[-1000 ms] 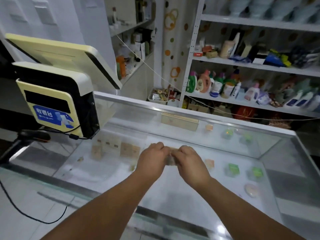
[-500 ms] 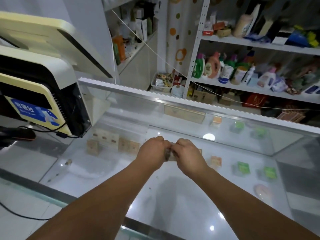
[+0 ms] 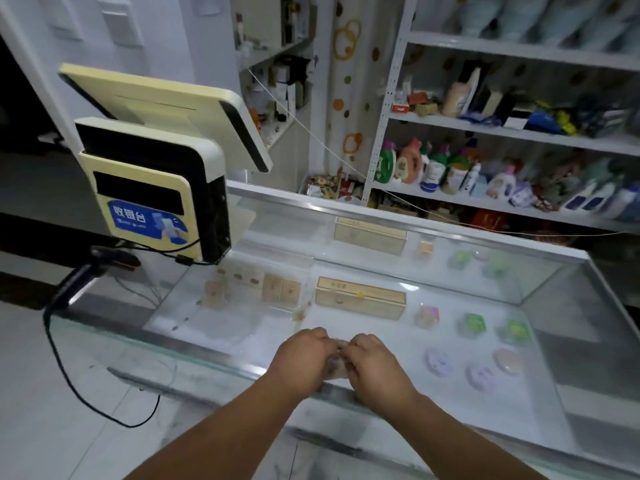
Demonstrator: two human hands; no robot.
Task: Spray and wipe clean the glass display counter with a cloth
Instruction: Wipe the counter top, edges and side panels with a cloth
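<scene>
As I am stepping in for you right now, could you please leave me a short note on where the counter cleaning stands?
Left hand and right hand: both grip the bunched cloth between them, over the near edge of the glass counter.
No spray bottle in view.
Done: cannot tell; brown specks show on the glass near the cash register.
Left: spread the cloth, then likely wipe the whole top.

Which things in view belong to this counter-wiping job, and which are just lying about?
Job: cloth, gripped by left hand and right hand; glass counter.
Lying about: register, scanner, shelf bottles, boxes inside the counter.
</scene>
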